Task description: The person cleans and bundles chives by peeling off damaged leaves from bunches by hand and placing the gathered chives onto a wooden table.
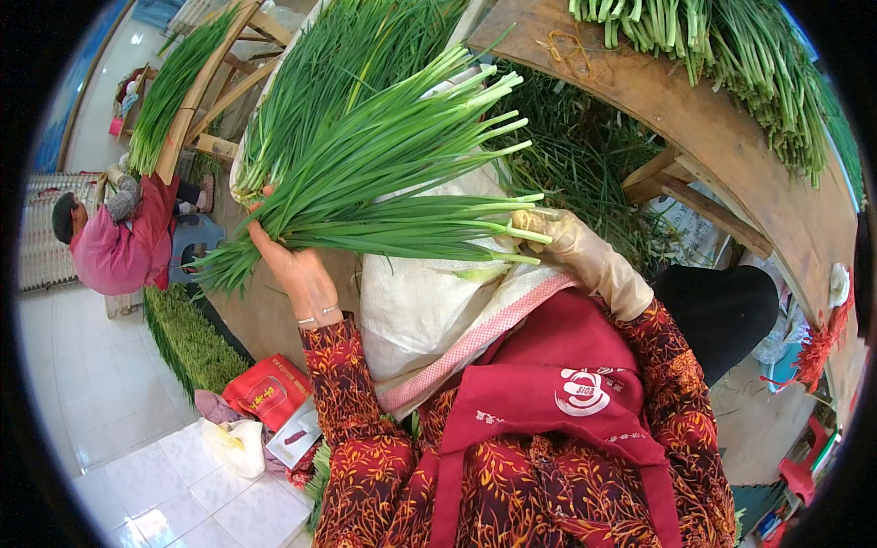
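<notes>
A bunch of long green garlic chives [393, 155] fans out in front of me, pale cut ends toward the right and leaf tips at the lower left. My bare left hand [297, 274] is closed around its leafy part. At the right, my gloved right hand [589, 251] has its fingers bent against the pale ends of a few lower stalks, which stand slightly apart from the rest. Under the bunch, a white woven sack [411, 320] with a pink-striped edge covers my lap. Behind lies a bigger heap of chives [352, 55].
A curved wooden table [539, 41] runs along the far right, bearing chive bundles [767, 100] and orange bands [568, 55]. Below it lie loose leaves [566, 137]. Red ties [827, 352] hang at the right. Another person [119, 237] sits at the left by a chive-covered board [183, 119].
</notes>
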Available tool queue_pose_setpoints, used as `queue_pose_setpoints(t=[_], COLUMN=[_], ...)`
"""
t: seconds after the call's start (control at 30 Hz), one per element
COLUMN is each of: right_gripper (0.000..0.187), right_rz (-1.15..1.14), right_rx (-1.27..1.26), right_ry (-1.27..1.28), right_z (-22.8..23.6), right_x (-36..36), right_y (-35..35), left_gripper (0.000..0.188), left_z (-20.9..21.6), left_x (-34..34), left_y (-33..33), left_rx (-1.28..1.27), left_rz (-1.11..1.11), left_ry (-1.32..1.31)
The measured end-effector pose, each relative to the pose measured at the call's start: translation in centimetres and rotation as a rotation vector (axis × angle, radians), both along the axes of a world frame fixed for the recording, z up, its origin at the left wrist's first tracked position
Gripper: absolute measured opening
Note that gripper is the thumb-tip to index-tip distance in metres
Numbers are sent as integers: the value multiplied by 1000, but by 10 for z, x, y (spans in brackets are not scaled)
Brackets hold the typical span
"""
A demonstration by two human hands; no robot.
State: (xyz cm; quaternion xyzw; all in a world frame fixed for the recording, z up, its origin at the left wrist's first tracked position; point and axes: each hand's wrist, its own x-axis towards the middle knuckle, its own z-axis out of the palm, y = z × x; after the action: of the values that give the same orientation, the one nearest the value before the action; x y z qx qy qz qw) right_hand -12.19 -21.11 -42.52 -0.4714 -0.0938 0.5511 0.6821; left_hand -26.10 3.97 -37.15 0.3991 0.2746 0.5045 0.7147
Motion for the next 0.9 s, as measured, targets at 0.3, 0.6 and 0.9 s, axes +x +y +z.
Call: queue_pose_setpoints(t=[0.3,0.6,0.9], right_gripper=[29,21,22], right_rz=[64,-60,-147], right_rx=[69,-225,-343], right_ry=[-123,-585,-817], right_z=[21,16,14], right_x=[5,-11,-11], right_y=[2,-20,-17], left_gripper=[29,36,34], left_z=[11,12,3], left_x=[1,-2,-3], left_y=[-12,-22,-18], left_rx=[50,181,167], left_rz=[12,-70,-61], left_ry=[63,182,142])
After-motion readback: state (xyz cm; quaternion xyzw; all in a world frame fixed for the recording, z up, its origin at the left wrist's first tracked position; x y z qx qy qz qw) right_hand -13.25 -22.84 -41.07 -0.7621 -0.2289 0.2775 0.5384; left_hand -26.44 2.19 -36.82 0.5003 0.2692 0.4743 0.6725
